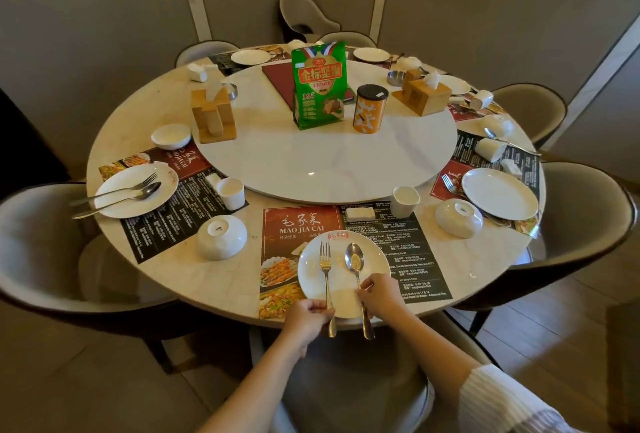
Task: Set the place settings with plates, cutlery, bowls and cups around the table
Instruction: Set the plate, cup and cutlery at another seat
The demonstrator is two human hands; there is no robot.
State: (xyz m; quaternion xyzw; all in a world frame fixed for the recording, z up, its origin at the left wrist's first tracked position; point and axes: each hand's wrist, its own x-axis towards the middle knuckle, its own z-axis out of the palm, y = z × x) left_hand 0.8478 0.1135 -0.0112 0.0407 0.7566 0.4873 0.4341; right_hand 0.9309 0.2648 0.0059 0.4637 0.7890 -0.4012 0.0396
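A white plate lies on the printed placemat at the near edge of the round table. A fork and a spoon rest on the plate, handles toward me. My left hand pinches the fork's handle. My right hand grips the spoon's handle. An upturned white bowl sits left of the mat, and a white cup stands behind it.
A marble turntable holds a green snack bag, an orange can and two wooden tissue boxes. Other settings with plates, bowls and cups ring the table. Padded chairs surround it.
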